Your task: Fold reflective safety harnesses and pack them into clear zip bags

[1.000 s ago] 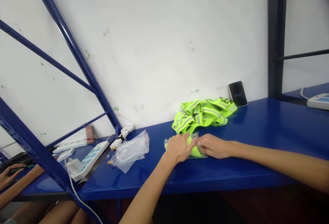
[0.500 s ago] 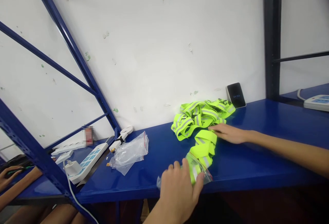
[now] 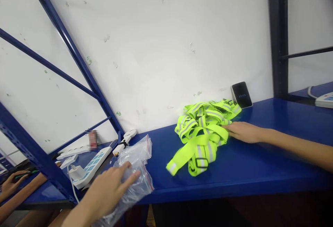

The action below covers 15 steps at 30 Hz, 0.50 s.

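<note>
My left hand [image 3: 110, 185] is at the left of the blue table with a clear zip bag [image 3: 137, 182] under its fingers and thumb. No strap shows inside this bag, and part of it hangs below the table's front edge. Another clear plastic bag [image 3: 136, 150] lies just behind it. My right hand [image 3: 243, 131] has its fingertips closed at the right side of a neon yellow reflective strap [image 3: 205, 143], which lies loosely coiled with a black buckle in front. Behind it is a tangled heap of similar straps [image 3: 203, 114]; the fingertips are partly hidden by the webbing.
A dark-screened device [image 3: 241, 95] leans against the wall behind the heap. A white handheld fan [image 3: 126, 141] and a power strip [image 3: 92, 168] lie at the left by the blue rack post [image 3: 65, 46]. Another person's hand [image 3: 14, 182] is at far left.
The strap has come out of the zip bag and now lies on the table before the heap. My left hand has moved left with the bag; my right hand shifted slightly right.
</note>
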Each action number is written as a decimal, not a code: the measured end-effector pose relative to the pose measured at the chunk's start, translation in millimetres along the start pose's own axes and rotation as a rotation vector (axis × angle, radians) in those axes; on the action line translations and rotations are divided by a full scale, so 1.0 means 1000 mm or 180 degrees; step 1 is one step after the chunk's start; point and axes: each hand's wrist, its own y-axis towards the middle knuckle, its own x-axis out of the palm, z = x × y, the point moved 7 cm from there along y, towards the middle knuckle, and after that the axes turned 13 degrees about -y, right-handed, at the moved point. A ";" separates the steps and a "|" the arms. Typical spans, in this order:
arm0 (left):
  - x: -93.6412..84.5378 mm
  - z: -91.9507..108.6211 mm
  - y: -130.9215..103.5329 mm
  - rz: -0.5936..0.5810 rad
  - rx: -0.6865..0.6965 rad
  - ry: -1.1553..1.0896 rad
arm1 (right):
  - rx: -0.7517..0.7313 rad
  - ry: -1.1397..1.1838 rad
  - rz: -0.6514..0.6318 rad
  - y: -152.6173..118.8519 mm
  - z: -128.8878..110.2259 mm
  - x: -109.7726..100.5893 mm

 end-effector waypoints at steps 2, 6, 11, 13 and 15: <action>-0.022 -0.017 0.018 0.0076 0.0069 -0.0035 | 0.0235 -0.0319 -0.0191 -0.002 0.012 -0.001; -0.052 -0.020 0.066 0.0292 0.0319 -0.0153 | 0.0457 -0.0713 0.0218 -0.001 -0.006 -0.045; -0.010 -0.015 0.118 0.0269 0.0343 -0.0015 | -0.0305 -0.0499 0.0924 0.004 -0.089 -0.096; 0.034 -0.023 0.132 0.0071 0.0274 0.0032 | -0.0712 -0.0402 0.0918 0.006 -0.119 -0.095; 0.080 -0.034 0.140 -0.0207 0.0156 -0.0018 | -0.0915 -0.0333 0.0701 0.011 -0.135 -0.081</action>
